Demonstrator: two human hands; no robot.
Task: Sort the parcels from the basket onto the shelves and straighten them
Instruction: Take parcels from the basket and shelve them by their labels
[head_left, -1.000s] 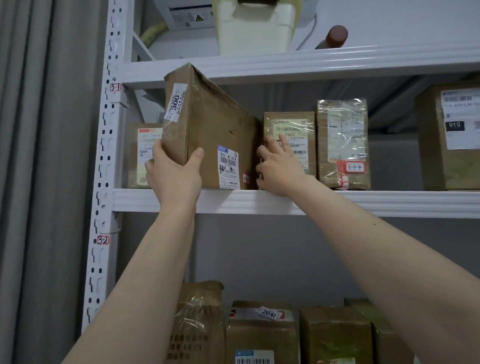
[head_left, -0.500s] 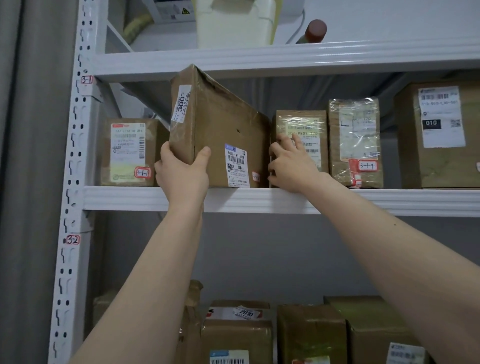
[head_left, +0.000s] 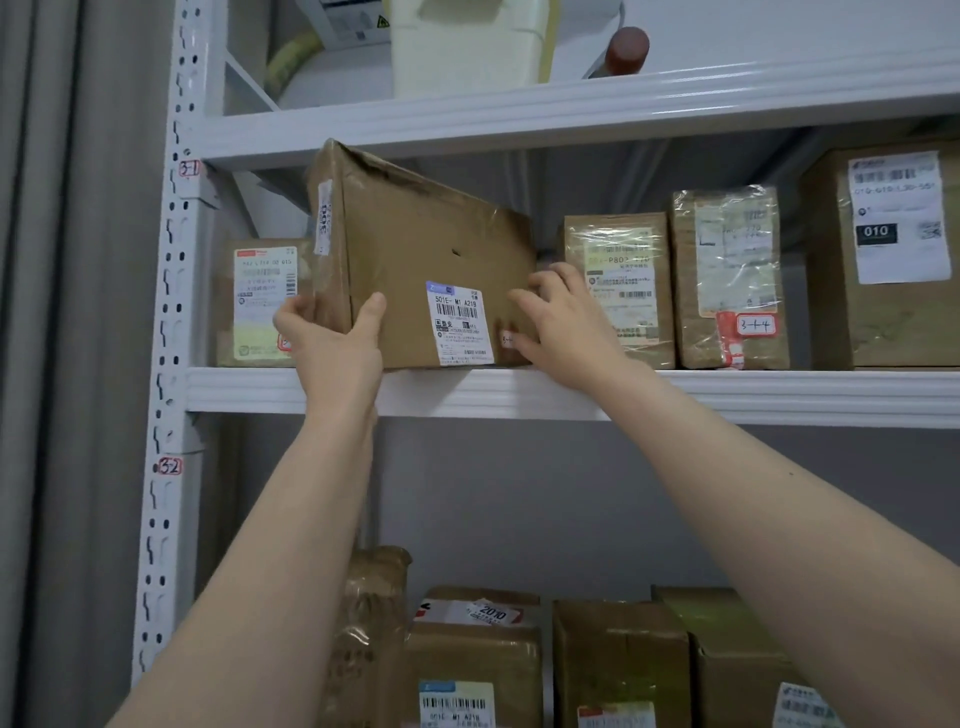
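Head view: the large parcel (head_left: 431, 270) sits on the middle shelf (head_left: 727, 396) near the centre of the picture. It is skewed, its left end swung out toward the person and its labelled face turned off square.

The left hand (head_left: 332, 353) grips the near left corner, with the thumb on the labelled face and the fingers wrapped round the left end. The right hand (head_left: 566, 322) holds the right end, thumb on the front face and fingers curled round the edge, next to the film-wrapped parcel (head_left: 618, 280) at three o'clock of it.

As I judge it, this parcel has reached its shelf but is not yet straightened; it needs turning square and pushing back into line. A small parcel (head_left: 257, 306) stands at its nine o'clock. Further toward three o'clock are a tagged parcel (head_left: 727, 275) and a big box (head_left: 883, 260), all of them upright and facing front. More boxes (head_left: 472, 670) fill the shelf at six o'clock.

The basket is not in view, so I cannot tell how many parcels are left. The left hand hides the small parcel's red tag, and the right hand covers most of the tag on the large parcel. The big box is cut off at the right edge. Whether the large parcel's near corner rests on the shelf or is lifted I cannot tell.
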